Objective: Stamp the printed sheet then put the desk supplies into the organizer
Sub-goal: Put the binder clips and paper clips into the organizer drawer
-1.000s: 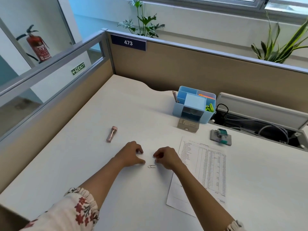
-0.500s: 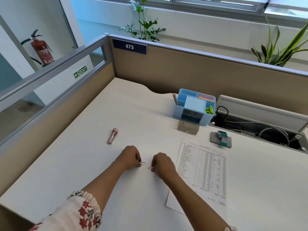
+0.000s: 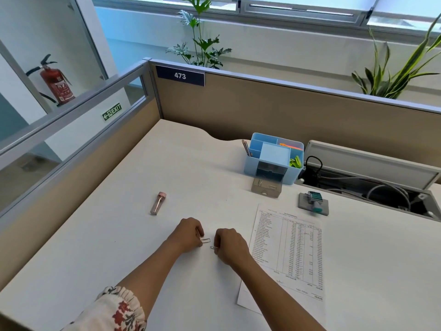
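My left hand pinches a paper clip just above the white desk. My right hand pinches a second paper clip close beside it. The printed sheet lies flat to the right of my right hand. A stamp rests on its grey pad beyond the sheet. The blue organizer stands at the back, its small drawer pulled out with clips inside. A pink lead tube lies to the left.
An open cable tray with wires runs along the back right of the desk. Beige partition walls close off the back and left. Pens and green clips sit in the organizer's compartments.
Both hands lifted paper clips off the desk; one clip lay flat between them a second ago. The hands drew slightly nearer me and the camera shifted a little.
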### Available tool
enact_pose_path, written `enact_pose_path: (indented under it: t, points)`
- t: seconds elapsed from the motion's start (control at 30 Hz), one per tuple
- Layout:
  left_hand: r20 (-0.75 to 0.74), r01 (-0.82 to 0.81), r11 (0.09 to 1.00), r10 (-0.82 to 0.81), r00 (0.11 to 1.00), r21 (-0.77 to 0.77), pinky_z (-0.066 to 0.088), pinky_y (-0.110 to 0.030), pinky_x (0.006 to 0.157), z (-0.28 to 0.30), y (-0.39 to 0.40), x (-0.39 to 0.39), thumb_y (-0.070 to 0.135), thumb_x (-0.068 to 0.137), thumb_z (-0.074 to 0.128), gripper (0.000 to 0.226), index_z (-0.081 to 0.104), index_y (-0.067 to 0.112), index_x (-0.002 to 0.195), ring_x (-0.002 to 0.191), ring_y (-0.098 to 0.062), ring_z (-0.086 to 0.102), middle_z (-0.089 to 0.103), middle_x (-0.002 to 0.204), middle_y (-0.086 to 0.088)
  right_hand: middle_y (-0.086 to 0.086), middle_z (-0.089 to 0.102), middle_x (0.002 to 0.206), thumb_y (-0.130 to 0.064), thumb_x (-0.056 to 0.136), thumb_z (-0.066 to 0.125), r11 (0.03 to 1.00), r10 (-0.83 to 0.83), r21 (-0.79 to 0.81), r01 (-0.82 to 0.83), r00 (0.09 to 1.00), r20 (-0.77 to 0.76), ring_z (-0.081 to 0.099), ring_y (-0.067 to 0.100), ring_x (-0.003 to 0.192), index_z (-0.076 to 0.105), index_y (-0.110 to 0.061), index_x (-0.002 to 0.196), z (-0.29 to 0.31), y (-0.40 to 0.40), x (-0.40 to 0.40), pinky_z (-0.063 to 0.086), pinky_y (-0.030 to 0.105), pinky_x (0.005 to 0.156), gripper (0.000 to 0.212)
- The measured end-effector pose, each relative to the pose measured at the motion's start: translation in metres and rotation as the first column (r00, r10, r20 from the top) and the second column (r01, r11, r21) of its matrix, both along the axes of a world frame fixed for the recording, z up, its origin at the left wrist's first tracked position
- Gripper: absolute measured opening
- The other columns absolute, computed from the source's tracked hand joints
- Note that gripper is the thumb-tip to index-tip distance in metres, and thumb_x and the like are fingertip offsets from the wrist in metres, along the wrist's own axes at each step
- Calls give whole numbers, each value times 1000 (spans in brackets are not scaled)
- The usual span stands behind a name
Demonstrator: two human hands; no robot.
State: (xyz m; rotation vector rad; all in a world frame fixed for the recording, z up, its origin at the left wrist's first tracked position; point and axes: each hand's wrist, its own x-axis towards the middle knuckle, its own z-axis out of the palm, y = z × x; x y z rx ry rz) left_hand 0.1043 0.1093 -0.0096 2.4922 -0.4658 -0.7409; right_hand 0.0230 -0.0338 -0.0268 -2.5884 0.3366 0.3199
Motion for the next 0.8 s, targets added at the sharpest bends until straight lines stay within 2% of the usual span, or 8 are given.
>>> enact_pose_path:
  t: [0.07, 0.23, 0.33, 0.47, 0.57, 0.67, 0.73, 0.8]
  points:
    - [-2, -3, 1000, 3, 1000, 9, 45, -12, 60, 1, -2, 0, 4, 70, 78, 15, 77, 14, 82, 67, -7, 62, 64, 68, 10, 1, 67, 97, -11, 79, 63, 999, -13, 33, 13, 1000, -3, 64, 24, 87, 64, -19, 88, 0, -2, 0, 42, 24, 66, 13]
    - [-9, -25, 999, 25, 1000, 35, 48, -13, 61, 2, -5, 0, 6, 70, 78, 12, 80, 16, 76, 74, -7, 69, 65, 63, 12, -6, 68, 82, -14, 72, 70, 977, -97, 191, 100, 995, -27, 65, 15, 78, 60, -27, 75, -1, -9, 0, 49, 25, 68, 17]
    - [-17, -24, 999, 24, 1000, 41, 51, -16, 63, 4, -7, 0, 5, 68, 77, 13, 79, 17, 73, 73, -8, 69, 65, 62, 12, -10, 62, 67, -13, 71, 73, 924, -186, 338, 179, 983, -13, 58, 3, 63, 58, -29, 68, -3, -17, -2, 46, 16, 61, 22]
    - [-37, 7, 1000, -7, 999, 8, 42, -12, 56, 4, -8, -1, 4, 67, 73, 19, 73, 20, 79, 66, -5, 57, 61, 71, 10, -10, 63, 68, -13, 75, 75, 866, -262, 436, 243, 965, -18, 58, 1, 63, 65, -26, 76, -4, -27, -1, 45, 15, 64, 16]
    - [-47, -14, 999, 13, 999, -40, 43, -14, 58, 2, -9, -4, 15, 62, 82, 22, 69, 21, 78, 67, -6, 54, 60, 79, 6, -12, 63, 69, -14, 77, 76, 809, -318, 505, 301, 946, -54, 57, 0, 64, 67, -24, 82, -5, -31, 1, 42, 9, 62, 14]
    - [-45, -23, 999, 21, 999, -27, 41, -13, 52, 1, -11, -6, 18, 59, 86, 20, 69, 24, 67, 59, -4, 54, 61, 71, 7, -8, 66, 72, -15, 80, 76, 709, -394, 591, 385, 911, -122, 59, 2, 62, 71, -19, 89, -7, -33, 1, 45, 13, 60, 11]
    - [-68, -31, 999, 30, 997, -12, 38, -10, 45, 0, -14, -7, 15, 61, 87, 20, 69, 25, 59, 51, -1, 55, 64, 62, 7, -2, 69, 76, -13, 82, 75, 579, -442, 684, 444, 876, -194, 61, 5, 63, 73, -12, 95, -8, -35, 0, 47, 15, 60, 13]
    - [-82, -48, 999, 49, 995, 10, 39, -8, 45, 0, -15, -5, 15, 62, 86, 18, 71, 24, 57, 52, -1, 60, 68, 62, 7, 0, 69, 79, -8, 84, 72, 438, -477, 760, 481, 841, -257, 61, 8, 66, 74, -6, 99, -6, -35, 1, 48, 15, 59, 15]
